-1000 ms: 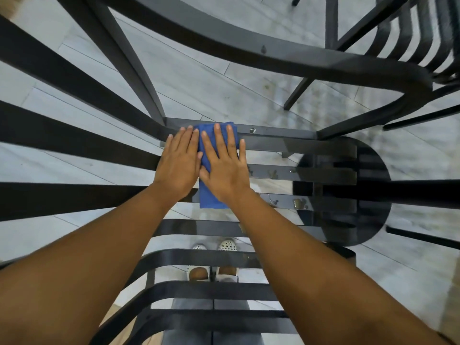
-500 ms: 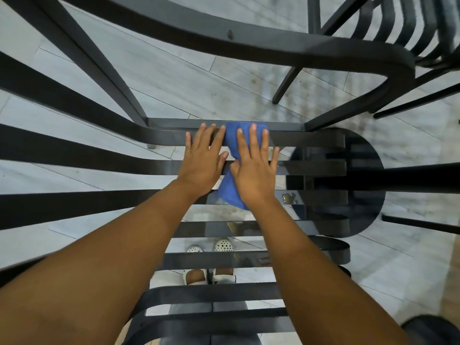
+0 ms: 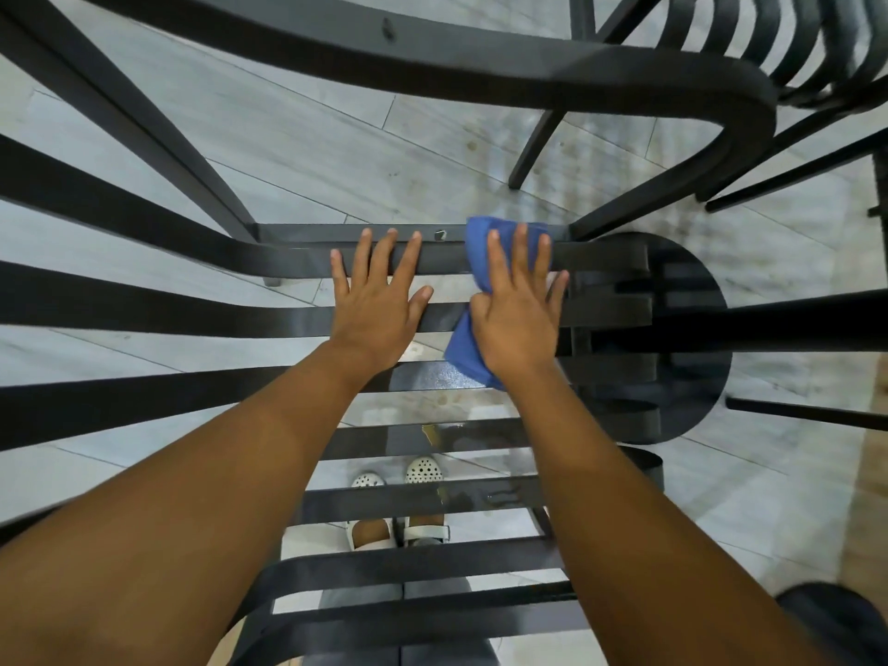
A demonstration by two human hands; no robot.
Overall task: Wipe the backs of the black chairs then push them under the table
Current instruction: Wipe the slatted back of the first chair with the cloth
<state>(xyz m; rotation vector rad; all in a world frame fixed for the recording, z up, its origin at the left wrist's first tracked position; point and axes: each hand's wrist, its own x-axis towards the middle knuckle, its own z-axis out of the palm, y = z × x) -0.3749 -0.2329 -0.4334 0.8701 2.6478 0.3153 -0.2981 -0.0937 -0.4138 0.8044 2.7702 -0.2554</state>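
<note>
Head view: left hand [image 3: 372, 307] flat, fingers spread, on black chair back slats [image 3: 192, 262]; right hand [image 3: 516, 319] beside it, straight fingers pressing bunched blue cloth [image 3: 475, 252] onto far slat's right end.

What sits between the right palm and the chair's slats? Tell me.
In the head view, the blue cloth lies between the right hand and the black chair slats.

Pale tiled floor [image 3: 336, 151] — black chairs [image 3: 144, 396]
</note>
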